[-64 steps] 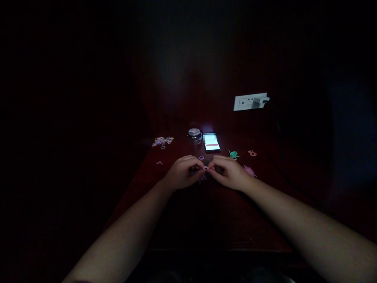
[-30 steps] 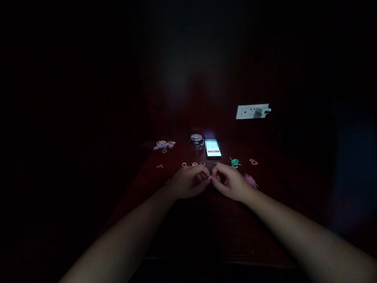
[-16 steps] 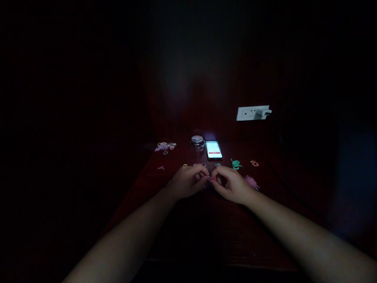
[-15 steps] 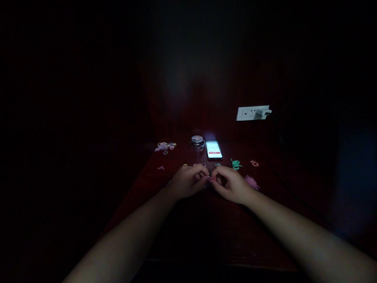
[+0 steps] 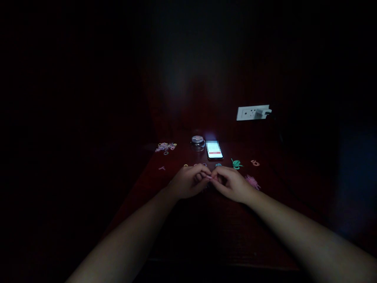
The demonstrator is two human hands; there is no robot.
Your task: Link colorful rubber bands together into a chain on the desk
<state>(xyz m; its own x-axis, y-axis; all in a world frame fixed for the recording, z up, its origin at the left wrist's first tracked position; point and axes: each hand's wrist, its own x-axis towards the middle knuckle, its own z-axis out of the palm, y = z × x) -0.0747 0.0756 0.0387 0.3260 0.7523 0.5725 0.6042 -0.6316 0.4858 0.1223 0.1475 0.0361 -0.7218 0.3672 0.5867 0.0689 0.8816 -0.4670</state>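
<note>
My left hand and my right hand meet over the middle of the dark red table, both closed in a pinch. Between their fingertips is a small pink band, which looks like a hair tie; the fingers cover most of it. To the right of my right hand lies a pile of thin pink bands. Just beyond the hands, several small coloured rings rest on the table, among them a yellow ring and a blue ring, partly hidden by my fingers.
Green bands and an orange band lie at the right. A heap of mixed bands is at the far left. A clear lidded jar stands beside a lit phone. A socket with a plug is on the wall.
My hands stay pinched together in almost the same place, with slight finger movement. A little more of the pink band shows between the fingertips. The things on the table look unmoved.
</note>
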